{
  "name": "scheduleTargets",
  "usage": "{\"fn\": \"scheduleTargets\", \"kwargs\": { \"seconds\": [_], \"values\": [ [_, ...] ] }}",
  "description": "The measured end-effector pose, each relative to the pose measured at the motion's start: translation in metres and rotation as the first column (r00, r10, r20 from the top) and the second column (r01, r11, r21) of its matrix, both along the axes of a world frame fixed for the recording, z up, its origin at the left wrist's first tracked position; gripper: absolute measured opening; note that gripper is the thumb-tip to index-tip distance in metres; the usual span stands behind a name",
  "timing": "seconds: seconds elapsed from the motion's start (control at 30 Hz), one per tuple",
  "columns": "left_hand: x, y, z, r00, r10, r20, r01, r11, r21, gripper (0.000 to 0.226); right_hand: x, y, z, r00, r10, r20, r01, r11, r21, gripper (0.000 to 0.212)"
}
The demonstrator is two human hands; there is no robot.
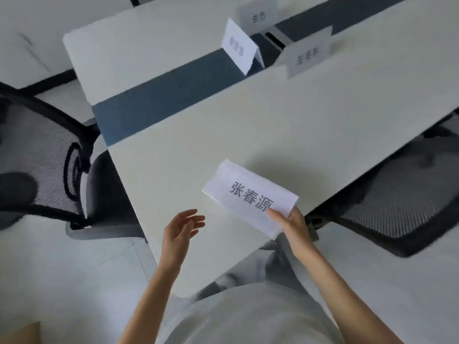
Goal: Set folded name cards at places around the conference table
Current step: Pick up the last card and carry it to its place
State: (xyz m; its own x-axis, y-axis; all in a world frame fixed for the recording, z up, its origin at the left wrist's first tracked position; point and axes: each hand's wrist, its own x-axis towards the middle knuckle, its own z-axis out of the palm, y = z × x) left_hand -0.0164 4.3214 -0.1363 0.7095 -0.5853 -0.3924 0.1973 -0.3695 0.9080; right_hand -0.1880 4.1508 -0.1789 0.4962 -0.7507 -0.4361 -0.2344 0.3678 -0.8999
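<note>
A white folded name card [248,194] with dark printed characters lies over the near end of the white conference table [198,135]. My right hand [290,227] pinches its near right corner, thumb on top. To the left of the card, my left hand [182,227] hovers above the table with relaxed fingers and holds nothing. Further along the table three more name cards stand upright: one [239,45] on the dark centre strip, one [308,54] to its right, and one [258,14] at the far end.
A dark blue strip [161,95] runs down the table's middle. A black mesh office chair [49,157] stands at the left side, and another mesh chair [397,207] is tucked in at the right. Pale floor surrounds the table's near end.
</note>
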Motion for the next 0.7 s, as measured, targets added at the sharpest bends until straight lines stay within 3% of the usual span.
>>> {"fn": "scheduleTargets", "kwargs": {
  "seconds": [0.07, 0.17, 0.27, 0.33, 0.47, 0.53, 0.6, 0.7],
  "values": [
    [0.001, 0.01, 0.0, 0.984, -0.173, 0.048, 0.172, 0.985, 0.008, 0.031, -0.029, 0.037, 0.005, 0.985, -0.173, 0.005, 0.173, 0.985, 0.007, 0.028],
    [-0.005, 0.023, -0.001, 0.934, -0.344, 0.096, 0.343, 0.939, 0.02, 0.032, -0.075, 0.092, 0.016, 0.93, -0.368, -0.009, 0.368, 0.93, 0.022, 0.029],
    [-0.03, 0.032, -0.005, 0.89, -0.456, 0.017, 0.455, 0.89, 0.036, 0.031, -0.127, 0.152, 0.021, 0.849, -0.523, -0.072, 0.526, 0.851, 0.013, 0.031],
    [-0.055, 0.031, -0.01, 0.841, -0.539, -0.053, 0.541, 0.839, 0.049, 0.03, -0.159, 0.189, 0.021, 0.762, -0.637, -0.114, 0.643, 0.766, 0.021, 0.045],
    [-0.124, 0.009, -0.015, 0.632, -0.77, -0.089, 0.775, 0.629, 0.067, 0.033, -0.215, 0.25, 0.015, 0.553, -0.811, -0.192, 0.828, 0.561, 0.017, 0.058],
    [-0.164, -0.012, -0.014, 0.503, -0.86, -0.084, 0.864, 0.501, 0.052, 0.033, -0.242, 0.272, 0.009, 0.433, -0.875, -0.214, 0.898, 0.44, 0.02, 0.05],
    [-0.208, -0.038, -0.014, 0.376, -0.925, -0.058, 0.926, 0.375, 0.034, 0.033, -0.269, 0.288, 0.003, 0.326, -0.92, -0.217, 0.944, 0.327, 0.031, 0.039],
    [-0.278, -0.075, -0.014, 0.26, -0.965, -0.021, 0.965, 0.26, 0.006, 0.03, -0.315, 0.295, -0.008, 0.196, -0.949, -0.245, 0.98, 0.196, 0.028, 0.05]
  ]
}}
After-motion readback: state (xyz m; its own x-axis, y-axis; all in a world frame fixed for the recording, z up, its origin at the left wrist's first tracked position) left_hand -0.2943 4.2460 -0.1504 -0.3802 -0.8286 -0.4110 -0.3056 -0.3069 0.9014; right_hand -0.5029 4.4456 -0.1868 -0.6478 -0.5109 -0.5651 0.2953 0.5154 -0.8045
